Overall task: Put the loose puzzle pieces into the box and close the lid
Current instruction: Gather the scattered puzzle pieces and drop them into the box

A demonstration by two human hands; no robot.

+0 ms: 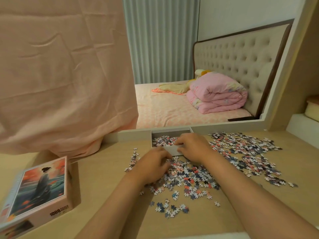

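Observation:
An open white box (170, 150) stands at the back of the desk with several puzzle pieces (162, 141) inside. My right hand (193, 147) lies over its near right corner, fingers curled over the front wall and thumb on the outside. My left hand (151, 163) is just in front of the box, fingers curled down into the pile of loose pieces (188, 176). More loose pieces (245, 150) spread out to the right. The lid (36, 188), printed with a figure in a grey robe, lies at the left near edge.
A wall mirror (189, 123) rises right behind the box. A pink cloth (60, 83) hangs over its left part down onto the desk. A shelf with containers (312, 109) is at the far right.

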